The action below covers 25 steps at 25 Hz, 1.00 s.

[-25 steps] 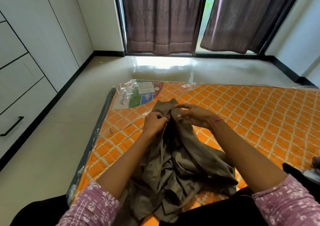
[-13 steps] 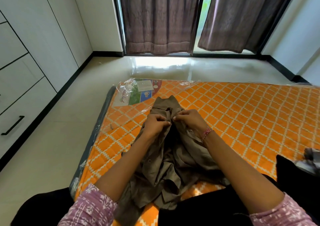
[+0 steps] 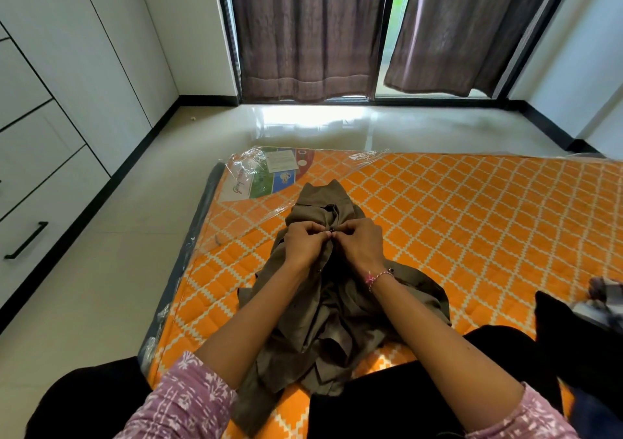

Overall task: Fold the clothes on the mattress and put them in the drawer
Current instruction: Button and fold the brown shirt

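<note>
An olive-brown button-up shirt (image 3: pixel 320 307) lies crumpled on the orange quilted mattress (image 3: pixel 472 223), its collar pointing away from me. My left hand (image 3: pixel 303 243) and my right hand (image 3: pixel 360 246) meet at the shirt's front placket just below the collar. Each pinches one edge of the fabric around a dark button. On the white wardrobe at the left sits a drawer (image 3: pixel 43 216) with a black handle; it is closed.
A black garment (image 3: pixel 573 341) and a bit of grey cloth (image 3: pixel 603 290) lie at the mattress's right edge. A plastic-wrapped label (image 3: pixel 269 175) covers the mattress's far left corner. Bare tiled floor (image 3: pixel 111 290) runs between mattress and wardrobe. Curtains (image 3: pixel 310 34) hang over the window.
My hands have come together on the placket below the collar. The right hand moved left to meet the left one, and the shirt's front edges are now drawn closed.
</note>
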Each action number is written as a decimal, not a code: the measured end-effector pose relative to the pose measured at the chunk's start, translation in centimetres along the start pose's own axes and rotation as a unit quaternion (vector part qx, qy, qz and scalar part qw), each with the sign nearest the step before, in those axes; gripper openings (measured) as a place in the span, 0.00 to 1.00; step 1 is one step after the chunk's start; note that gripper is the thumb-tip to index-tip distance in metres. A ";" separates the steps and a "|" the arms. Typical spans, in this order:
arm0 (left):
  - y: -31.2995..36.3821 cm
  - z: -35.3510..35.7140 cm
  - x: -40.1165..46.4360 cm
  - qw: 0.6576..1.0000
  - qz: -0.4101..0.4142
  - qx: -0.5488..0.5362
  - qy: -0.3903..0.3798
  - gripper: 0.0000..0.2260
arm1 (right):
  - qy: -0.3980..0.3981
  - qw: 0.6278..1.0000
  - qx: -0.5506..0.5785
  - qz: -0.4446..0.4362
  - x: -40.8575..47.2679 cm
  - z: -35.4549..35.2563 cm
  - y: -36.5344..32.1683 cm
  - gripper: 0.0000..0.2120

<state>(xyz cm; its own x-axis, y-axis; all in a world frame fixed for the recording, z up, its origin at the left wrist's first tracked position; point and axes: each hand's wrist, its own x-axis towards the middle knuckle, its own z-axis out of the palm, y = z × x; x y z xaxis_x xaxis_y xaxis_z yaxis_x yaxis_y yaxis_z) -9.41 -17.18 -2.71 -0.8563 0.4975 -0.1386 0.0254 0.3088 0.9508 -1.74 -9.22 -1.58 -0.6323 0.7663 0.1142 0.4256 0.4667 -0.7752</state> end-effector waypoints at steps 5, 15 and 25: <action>0.1 0.3 0.7 0.999 -0.031 -0.037 -0.008 0.11 | -0.007 1.000 0.020 0.021 0.5 0.1 -0.3 0.13; 0.8 -0.2 -0.1 0.975 0.147 0.153 -0.059 0.13 | 0.013 0.989 0.062 0.131 4.9 0.0 -1.4 0.04; -0.1 -4.1 0.0 0.894 0.022 0.448 0.014 0.15 | 0.083 0.987 -0.022 0.137 11.8 -3.5 -1.6 0.10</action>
<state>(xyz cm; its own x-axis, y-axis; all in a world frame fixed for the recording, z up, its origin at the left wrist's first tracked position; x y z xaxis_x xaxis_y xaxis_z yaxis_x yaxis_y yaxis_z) -11.53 -20.49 -1.65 -0.8566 0.5084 -0.0880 0.4513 0.8210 0.3497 -7.64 0.66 3.21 -0.3757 0.9267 0.0075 0.5965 0.2480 -0.7633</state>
